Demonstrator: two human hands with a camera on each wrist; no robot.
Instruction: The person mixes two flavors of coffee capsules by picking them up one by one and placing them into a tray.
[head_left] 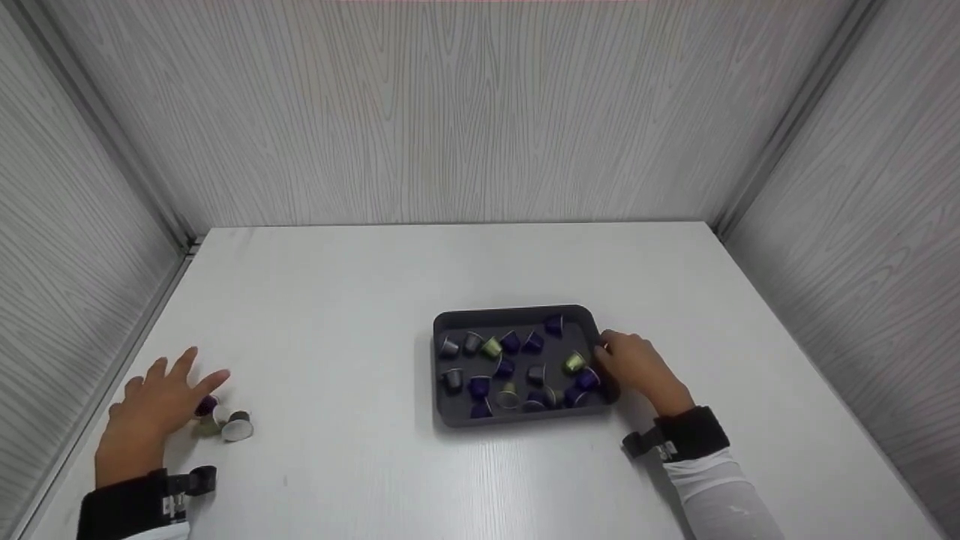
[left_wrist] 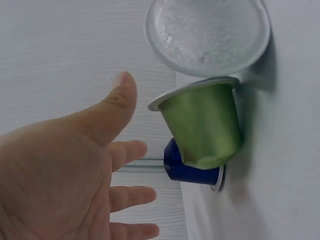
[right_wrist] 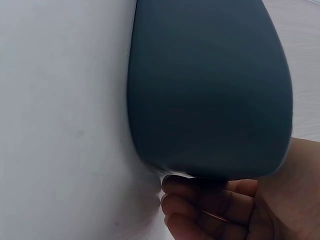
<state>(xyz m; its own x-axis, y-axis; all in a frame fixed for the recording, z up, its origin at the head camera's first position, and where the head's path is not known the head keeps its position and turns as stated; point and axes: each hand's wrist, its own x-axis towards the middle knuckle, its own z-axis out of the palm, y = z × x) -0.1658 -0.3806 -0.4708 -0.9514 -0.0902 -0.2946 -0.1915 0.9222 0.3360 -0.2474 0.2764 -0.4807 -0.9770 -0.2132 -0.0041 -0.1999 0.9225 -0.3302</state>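
Note:
My left hand [head_left: 154, 409] has its fingers spread, just beside a small cluster of coffee capsules on the table's left side. In the left wrist view, a green capsule [left_wrist: 205, 125] lies close by the thumb, with a dark blue capsule [left_wrist: 187, 167] behind it. A third capsule [left_wrist: 210, 35] turns its pale foil lid toward the camera. My right hand [head_left: 637, 367] holds the right wall of a dark grey tray [head_left: 517, 418], fingers curled against its outside; the tray wall hides the thumb in the right wrist view. Purple, grey and green capsules [head_left: 491, 347] lie scattered in the tray.
The tray stands on a white table [head_left: 330, 322], right of centre. Wood-grained panels close in the table at the back [head_left: 450, 112], left [head_left: 67, 225] and right [head_left: 862, 247]. Both wrists wear black bands [head_left: 694, 433] with small cameras.

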